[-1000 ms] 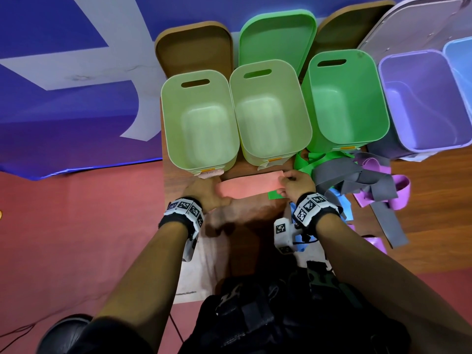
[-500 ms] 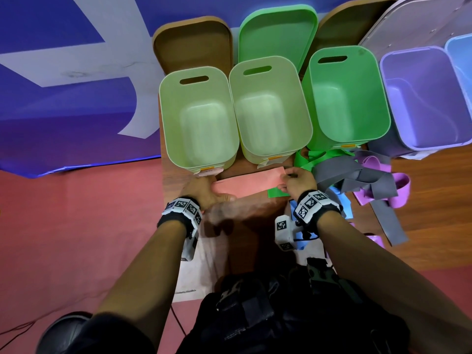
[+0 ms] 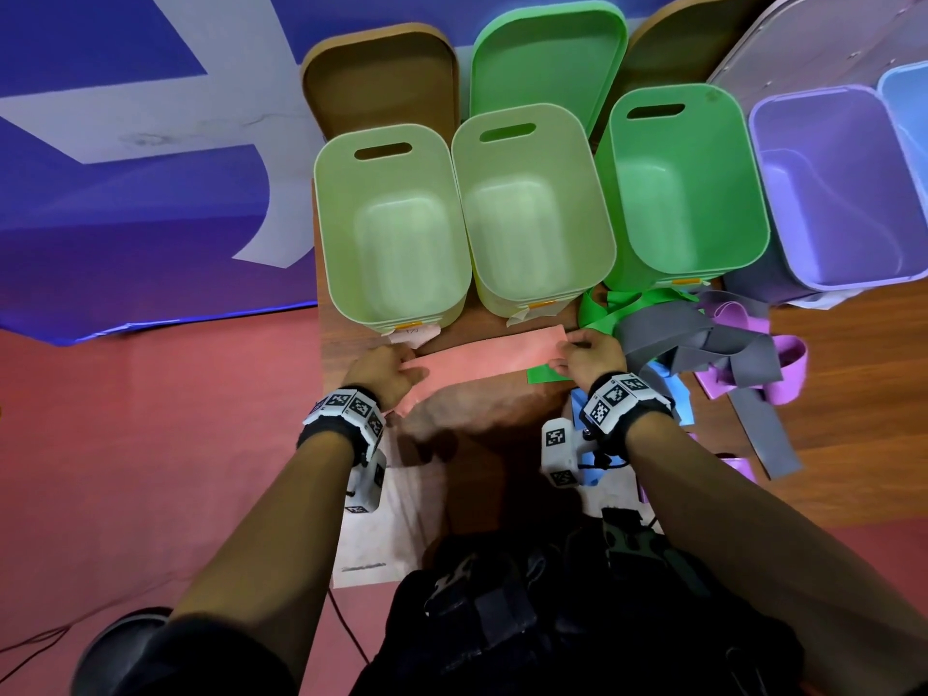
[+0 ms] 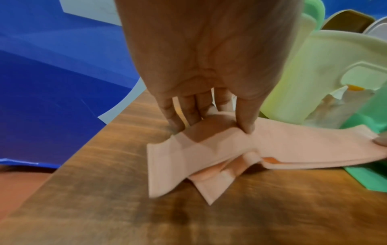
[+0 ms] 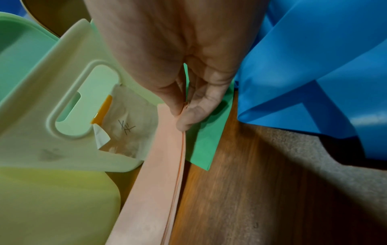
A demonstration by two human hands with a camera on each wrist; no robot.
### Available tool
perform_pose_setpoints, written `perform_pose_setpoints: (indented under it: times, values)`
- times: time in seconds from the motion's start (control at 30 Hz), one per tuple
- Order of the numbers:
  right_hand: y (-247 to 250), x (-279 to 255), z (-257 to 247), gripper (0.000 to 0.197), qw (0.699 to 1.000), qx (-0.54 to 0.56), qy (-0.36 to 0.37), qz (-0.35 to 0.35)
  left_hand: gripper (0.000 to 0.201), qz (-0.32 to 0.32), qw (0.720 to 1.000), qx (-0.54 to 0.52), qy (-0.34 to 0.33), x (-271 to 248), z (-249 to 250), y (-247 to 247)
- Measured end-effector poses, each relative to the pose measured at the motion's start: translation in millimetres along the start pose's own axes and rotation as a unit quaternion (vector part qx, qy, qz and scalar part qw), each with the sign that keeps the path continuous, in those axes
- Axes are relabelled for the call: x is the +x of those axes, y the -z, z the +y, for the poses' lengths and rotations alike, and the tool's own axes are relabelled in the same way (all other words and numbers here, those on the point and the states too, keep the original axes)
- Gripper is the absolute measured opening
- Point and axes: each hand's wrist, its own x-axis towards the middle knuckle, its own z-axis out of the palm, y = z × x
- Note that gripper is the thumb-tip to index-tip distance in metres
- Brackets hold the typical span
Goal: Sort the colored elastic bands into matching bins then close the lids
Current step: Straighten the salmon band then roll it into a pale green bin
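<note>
A pink elastic band [image 3: 494, 355] [image 4: 282, 145] [image 5: 159, 174] lies stretched across the wooden table [image 3: 502, 444] in front of the bins. My left hand [image 3: 384, 369] [image 4: 211, 119] pinches its folded left end between thumb and fingers. My right hand [image 3: 582, 356] [image 5: 184, 114] pinches the right end. Two pale green bins [image 3: 391, 223] [image 3: 532, 208], a darker green bin [image 3: 683, 178] and a purple bin [image 3: 838, 193] stand open behind it. A green band [image 3: 547, 375] [image 5: 207, 140] lies under my right hand.
Grey bands [image 3: 703, 344], purple bands [image 3: 783, 374] and blue bands [image 3: 673, 394] [image 5: 314, 66] are heaped to the right of my right hand. Brown [image 3: 381, 77] and green [image 3: 550, 57] lids lean behind the bins. The table's left edge runs beside my left hand.
Both hands have kept hold of the pink band and shifted slightly away from me toward the bins. The band now lies a little more tilted, right end farther.
</note>
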Motion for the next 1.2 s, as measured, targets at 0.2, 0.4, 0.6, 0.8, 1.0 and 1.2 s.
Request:
perform_pose_setpoints:
  times: [0.2, 0.4, 0.6, 0.8, 1.0, 1.2]
  values:
    - [-1, 3, 5, 0.008, 1.0, 0.005, -0.005, 0.013, 0.044, 0.015, 0.999, -0.029, -0.004, -4, -7, 5]
    - [-1, 2, 4, 0.008, 1.0, 0.019, -0.001, 0.007, 0.047, 0.012, 1.0, -0.003, 0.011, -5, -6, 4]
    - [-1, 4, 5, 0.013, 1.0, 0.014, -0.002, 0.013, 0.021, 0.057, 0.998, -0.002, 0.003, -4, -6, 2]
    - [0, 3, 6, 0.019, 1.0, 0.011, 0.005, 0.011, 0.022, 0.077, 0.997, 0.003, 0.005, -1, -12, 1]
    - [1, 4, 4, 0.023, 1.0, 0.0, 0.003, 0.007, 0.026, 0.111, 0.994, -0.018, -0.007, 1, -13, 3]
    - [1, 6, 11, 0.031, 0.998, -0.055, 0.016, 0.011, 0.028, 0.145, 0.988, -0.059, 0.005, 2, -22, -2]
